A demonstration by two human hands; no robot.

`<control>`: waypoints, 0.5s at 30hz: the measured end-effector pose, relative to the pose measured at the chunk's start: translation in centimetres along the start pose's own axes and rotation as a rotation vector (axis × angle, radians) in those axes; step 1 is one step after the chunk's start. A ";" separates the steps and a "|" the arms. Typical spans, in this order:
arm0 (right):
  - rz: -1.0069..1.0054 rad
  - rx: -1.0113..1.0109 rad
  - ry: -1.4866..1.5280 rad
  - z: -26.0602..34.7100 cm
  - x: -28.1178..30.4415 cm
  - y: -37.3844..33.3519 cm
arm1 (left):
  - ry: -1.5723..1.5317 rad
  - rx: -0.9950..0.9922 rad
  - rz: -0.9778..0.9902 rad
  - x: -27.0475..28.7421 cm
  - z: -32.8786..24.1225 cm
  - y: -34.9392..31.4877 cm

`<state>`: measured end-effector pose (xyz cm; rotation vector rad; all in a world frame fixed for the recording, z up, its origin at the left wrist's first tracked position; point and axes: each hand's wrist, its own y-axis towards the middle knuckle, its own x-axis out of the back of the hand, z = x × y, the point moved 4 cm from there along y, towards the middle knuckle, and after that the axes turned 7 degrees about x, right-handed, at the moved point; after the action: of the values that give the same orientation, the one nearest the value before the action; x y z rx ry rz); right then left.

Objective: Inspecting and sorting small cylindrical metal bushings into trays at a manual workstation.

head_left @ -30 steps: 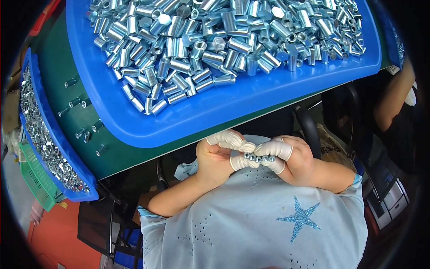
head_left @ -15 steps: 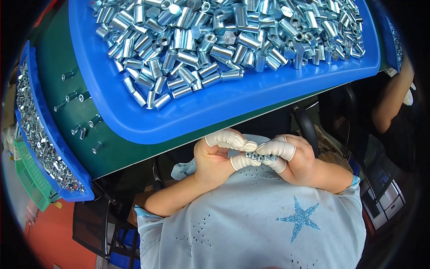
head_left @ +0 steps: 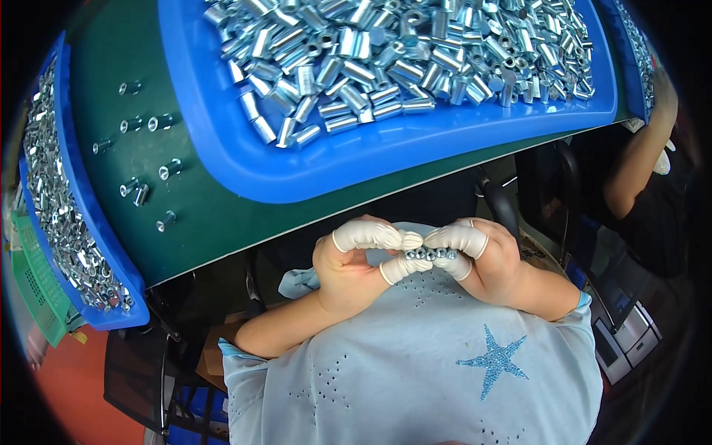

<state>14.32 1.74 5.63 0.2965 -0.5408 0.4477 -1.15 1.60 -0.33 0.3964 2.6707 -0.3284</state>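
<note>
Apparently so that none slips, the left hand (head_left: 348, 259) and right hand (head_left: 489, 256) pinch one row of small, silver, round metal pieces (head_left: 431, 254) between nearly closed, white-sheathed fingers (head_left: 460, 238), above the pale-blue cloth shirt (head_left: 400, 348).

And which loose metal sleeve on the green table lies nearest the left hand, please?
The loose sleeve lowest in view, nearest the table's front edge; the others lie farther back.

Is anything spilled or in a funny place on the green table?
Several loose metal pieces lie scattered on the green table, between the big blue tray and the left blue tray. That looks odd because most others are heaped inside trays.
</note>
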 end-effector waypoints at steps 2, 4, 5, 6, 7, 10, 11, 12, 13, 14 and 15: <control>0.017 -0.033 0.022 0.2 -0.3 0.3 | -0.004 -0.015 -0.034 0.4 -0.3 -0.4; 0.032 -0.045 0.027 0.6 -0.7 0.7 | 0.075 -0.027 -0.051 1.0 -0.6 -1.0; 0.030 -0.044 0.029 0.7 -0.9 0.9 | 0.116 -0.033 -0.060 1.3 -0.7 -1.2; 0.028 -0.043 0.030 0.9 -1.1 1.1 | 0.110 -0.041 -0.062 1.5 -0.9 -1.4; 0.026 -0.042 0.031 1.1 -1.3 1.3 | 0.117 -0.059 -0.069 1.7 -1.1 -1.5; 0.042 -0.029 0.013 1.8 -2.0 2.1 | 0.129 -0.102 -0.085 2.6 -1.8 -1.9; 0.048 -0.024 0.009 2.0 -2.2 2.4 | 0.156 -0.113 -0.055 3.0 -1.9 -2.2; 0.053 -0.017 0.005 2.2 -2.4 2.6 | 0.184 -0.123 -0.025 3.3 -2.1 -2.4; 0.053 -0.010 0.019 2.3 -2.7 2.9 | 0.213 -0.135 0.005 3.5 -2.3 -2.6; 0.053 -0.001 0.034 2.6 -2.9 3.2 | 0.213 -0.144 -0.002 3.7 -2.6 -2.8; 0.053 0.010 0.050 2.8 -3.1 3.6 | 0.214 -0.154 -0.006 3.9 -2.9 -2.9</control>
<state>9.03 2.74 6.76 0.2804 -0.4988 0.5077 -6.61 0.57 1.02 0.3958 2.8818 -0.0835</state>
